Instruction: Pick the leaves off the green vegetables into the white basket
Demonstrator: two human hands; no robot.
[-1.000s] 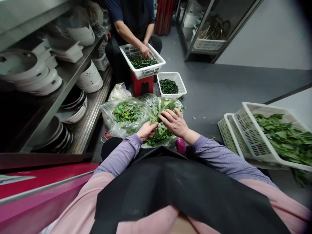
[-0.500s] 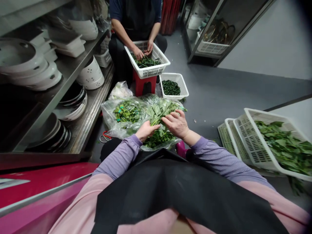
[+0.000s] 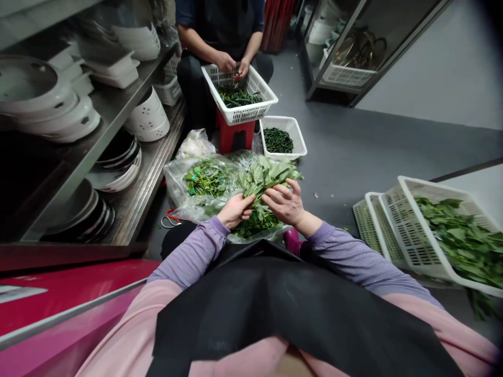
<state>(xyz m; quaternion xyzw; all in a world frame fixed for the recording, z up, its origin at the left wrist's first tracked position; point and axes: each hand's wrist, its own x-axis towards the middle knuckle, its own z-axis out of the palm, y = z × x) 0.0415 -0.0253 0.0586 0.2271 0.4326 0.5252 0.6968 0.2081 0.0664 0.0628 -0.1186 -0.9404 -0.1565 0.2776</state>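
Other person's hands (image 3: 226,62) rose over the white slotted plastic basket (image 3: 251,117) since last frame. Left hand (image 3: 236,210) pinches the leafy green bunch (image 3: 264,173) above the clear plastic bags (image 3: 173,180), right hand (image 3: 287,205) half-curled against it, can't tell if gripping. Looks like picking-over, next needs a steady pinch

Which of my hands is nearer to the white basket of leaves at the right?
Right. The right hand, at the leafy bunch, is left of the basket and apart from it; the left hand, gripping the stems, is farther left.
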